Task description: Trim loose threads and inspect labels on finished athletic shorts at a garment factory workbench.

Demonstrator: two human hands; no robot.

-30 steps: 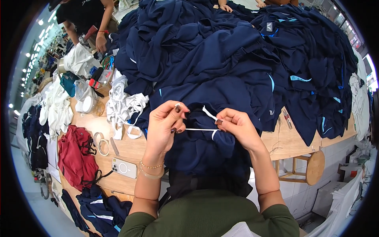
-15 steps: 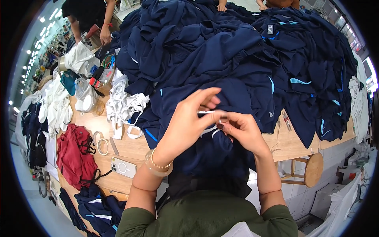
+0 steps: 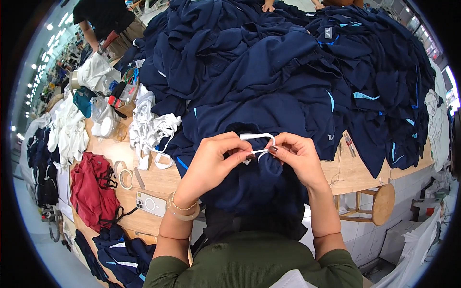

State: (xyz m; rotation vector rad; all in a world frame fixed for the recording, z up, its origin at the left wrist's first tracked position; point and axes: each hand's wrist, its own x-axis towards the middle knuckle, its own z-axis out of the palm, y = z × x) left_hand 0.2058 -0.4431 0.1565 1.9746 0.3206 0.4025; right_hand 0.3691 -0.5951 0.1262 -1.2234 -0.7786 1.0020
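Note:
A white drawstring cord (image 3: 260, 152) runs between my two hands over a navy garment (image 3: 269, 168) at my lap and the table edge. My left hand (image 3: 225, 154) pinches one part of it between thumb and forefinger. A short way to the right, my right hand (image 3: 294, 156) pinches the cord too, with thumb and fingertips together. The cord loops up above the fingertips, and a flat white end lies by the left fingers. Part of the cord near the garment's waist is hidden behind my fingers.
A large heap of navy garments (image 3: 249, 67) covers most of the table. White straps (image 3: 144, 129), tape rolls (image 3: 126, 178), a phone (image 3: 151, 203) and a red garment (image 3: 93, 192) lie left. Thread snips (image 3: 349, 144) lie right, above a wooden stool (image 3: 382, 205). Other people stand across the table.
My left hand has come down beside the right, its raised fingers now curled into a pinch. The cord is now stretched between both hands. The co-worker at upper left has shifted.

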